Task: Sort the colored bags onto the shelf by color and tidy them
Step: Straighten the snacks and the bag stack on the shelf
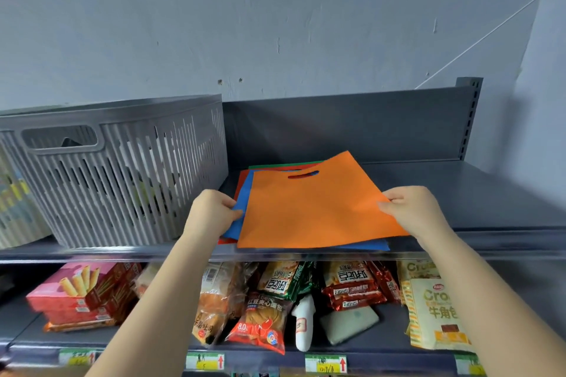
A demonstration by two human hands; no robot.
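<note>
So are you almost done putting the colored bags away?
Not yet. All the bags sit mixed in one pile on the top shelf: orange bag on top, blue, red and green edges beneath. The left hand and right hand pinch the pile's sides. Separating by color is left.

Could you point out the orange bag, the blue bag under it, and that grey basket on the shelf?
orange bag [312, 211]: head view, middle of its flat face.
blue bag [245, 196]: head view, the left strip showing beside the orange one.
grey basket [128, 180]: head view, its slatted front wall.
</note>
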